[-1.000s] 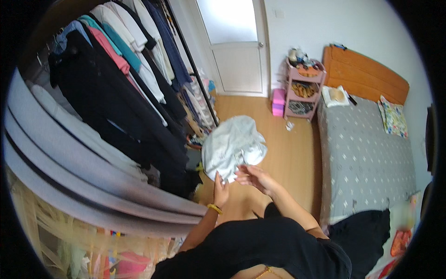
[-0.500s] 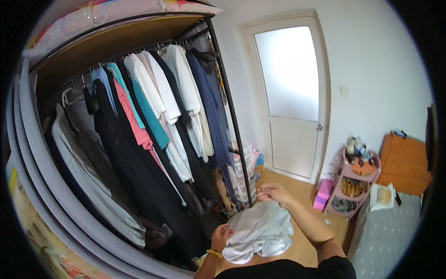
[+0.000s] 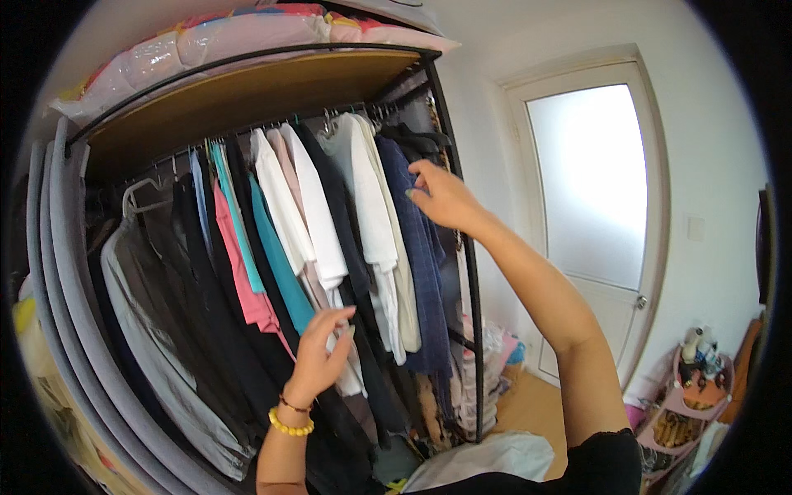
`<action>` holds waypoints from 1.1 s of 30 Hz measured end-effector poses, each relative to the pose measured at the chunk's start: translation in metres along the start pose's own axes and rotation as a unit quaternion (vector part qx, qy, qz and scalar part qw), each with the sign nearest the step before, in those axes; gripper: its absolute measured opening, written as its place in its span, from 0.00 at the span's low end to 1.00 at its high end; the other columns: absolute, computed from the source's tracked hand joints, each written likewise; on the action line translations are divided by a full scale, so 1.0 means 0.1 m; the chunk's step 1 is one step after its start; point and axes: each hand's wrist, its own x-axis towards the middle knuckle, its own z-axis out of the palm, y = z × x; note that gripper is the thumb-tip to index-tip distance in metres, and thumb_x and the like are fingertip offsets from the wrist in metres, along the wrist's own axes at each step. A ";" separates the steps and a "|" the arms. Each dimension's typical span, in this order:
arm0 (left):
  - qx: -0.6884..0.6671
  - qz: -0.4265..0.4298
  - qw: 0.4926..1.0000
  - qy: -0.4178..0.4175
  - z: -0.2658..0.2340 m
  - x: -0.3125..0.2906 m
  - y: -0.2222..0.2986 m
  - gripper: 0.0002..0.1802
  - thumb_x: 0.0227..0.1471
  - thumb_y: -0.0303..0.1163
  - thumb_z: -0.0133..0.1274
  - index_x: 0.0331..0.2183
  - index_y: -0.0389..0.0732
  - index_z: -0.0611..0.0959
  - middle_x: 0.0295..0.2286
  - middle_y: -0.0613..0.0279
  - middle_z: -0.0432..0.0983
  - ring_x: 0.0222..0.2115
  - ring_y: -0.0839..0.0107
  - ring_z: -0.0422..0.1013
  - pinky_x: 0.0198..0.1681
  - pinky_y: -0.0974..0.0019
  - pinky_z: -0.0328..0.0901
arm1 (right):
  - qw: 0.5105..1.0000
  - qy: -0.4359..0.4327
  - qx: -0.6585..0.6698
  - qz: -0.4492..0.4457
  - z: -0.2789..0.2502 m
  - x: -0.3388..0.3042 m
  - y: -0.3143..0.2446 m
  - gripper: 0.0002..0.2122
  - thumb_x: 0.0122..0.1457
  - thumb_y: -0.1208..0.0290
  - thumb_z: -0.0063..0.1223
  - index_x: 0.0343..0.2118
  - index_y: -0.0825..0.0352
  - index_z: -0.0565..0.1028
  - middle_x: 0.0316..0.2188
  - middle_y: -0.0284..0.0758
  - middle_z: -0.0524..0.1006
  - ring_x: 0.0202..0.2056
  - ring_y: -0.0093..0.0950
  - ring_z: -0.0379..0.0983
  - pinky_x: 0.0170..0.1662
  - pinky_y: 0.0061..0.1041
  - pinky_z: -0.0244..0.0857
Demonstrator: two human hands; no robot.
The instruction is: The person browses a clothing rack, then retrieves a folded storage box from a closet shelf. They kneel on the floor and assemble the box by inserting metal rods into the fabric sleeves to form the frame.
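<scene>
- Pale walls (image 3: pixel 491 115) and a frosted-glass door (image 3: pixel 587 206) stand beside the open clothes rack (image 3: pixel 247 103).
- My right hand (image 3: pixel 441 196) is up at the navy checked garment (image 3: pixel 427 289) near the rack's right end, fingers half-curled, nothing visibly held; contact I cannot tell.
- My left hand (image 3: pixel 323 356), loosely spread and empty, is before the other hanging clothes (image 3: pixel 276 256).
- I seem to be reaching in; taking that garment would call for closing my right hand on its shoulder.
- Low down sits a pale cloth bundle (image 3: pixel 487 462).

Before me, a blk metal wardrobe frame (image 3: pixel 473 330) carries multicol. hung clothes (image 3: pixel 280 202); on its brown wooden top board (image 3: pixel 247 95) lie pink plastic-wrapped bundles (image 3: pixel 256 33). On lt-brown floor (image 3: pixel 536 400) lies a whitish fabric heap (image 3: pixel 491 458).
</scene>
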 end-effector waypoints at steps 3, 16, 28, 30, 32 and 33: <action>0.147 0.144 0.978 0.020 -0.21 0.86 0.05 0.21 0.46 0.20 0.50 0.46 0.35 0.75 0.44 0.48 0.71 0.48 0.50 0.66 0.53 0.59 0.59 | 0.979 0.093 -0.152 -0.096 -0.07 0.62 0.28 0.15 0.51 0.72 0.54 0.42 0.70 0.68 0.39 0.47 0.72 0.43 0.46 0.69 0.46 0.41 0.64; 0.526 0.268 0.792 0.155 -1.20 3.74 0.12 0.34 0.45 0.22 0.53 0.56 0.39 0.65 0.55 0.45 0.61 0.58 0.49 0.55 0.61 0.57 0.52 | 0.929 0.332 -0.102 -0.125 -0.20 3.38 0.95 0.21 0.55 0.65 0.51 0.50 0.68 0.66 0.46 0.46 0.72 0.49 0.45 0.68 0.51 0.42 0.63; 0.701 0.068 0.686 0.183 -1.77 4.57 -0.47 0.38 0.39 0.30 0.53 0.56 0.44 0.65 0.55 0.55 0.62 0.59 0.58 0.55 0.63 0.48 0.44 | 0.929 0.322 -0.008 -0.182 -0.05 4.32 0.84 0.20 0.54 0.67 0.49 0.50 0.69 0.69 0.54 0.46 0.66 0.55 0.43 0.63 0.57 0.36 0.57; 0.693 0.110 0.686 0.192 -1.77 4.57 -0.56 0.36 0.38 0.29 0.54 0.54 0.43 0.67 0.52 0.53 0.65 0.57 0.57 0.58 0.63 0.49 0.45 | 0.921 0.330 -0.025 -0.205 -0.03 4.48 0.77 0.18 0.53 0.67 0.49 0.46 0.69 0.74 0.53 0.46 0.69 0.56 0.43 0.62 0.59 0.36 0.55; 0.670 0.173 0.686 0.225 -1.81 4.59 -0.63 0.34 0.36 0.30 0.55 0.50 0.42 0.69 0.47 0.52 0.68 0.52 0.55 0.62 0.60 0.53 0.51 | 0.916 0.321 -0.087 -0.224 -0.11 4.96 0.79 0.15 0.53 0.66 0.48 0.39 0.69 0.77 0.48 0.46 0.72 0.55 0.43 0.62 0.59 0.35 0.55; 0.664 0.156 0.694 0.230 -1.74 4.58 -0.61 0.34 0.36 0.31 0.55 0.50 0.42 0.69 0.46 0.53 0.68 0.52 0.55 0.62 0.59 0.54 0.52 | 0.913 0.311 -0.120 -0.235 -0.08 5.13 0.79 0.14 0.52 0.65 0.48 0.35 0.69 0.79 0.46 0.46 0.74 0.55 0.44 0.62 0.59 0.35 0.55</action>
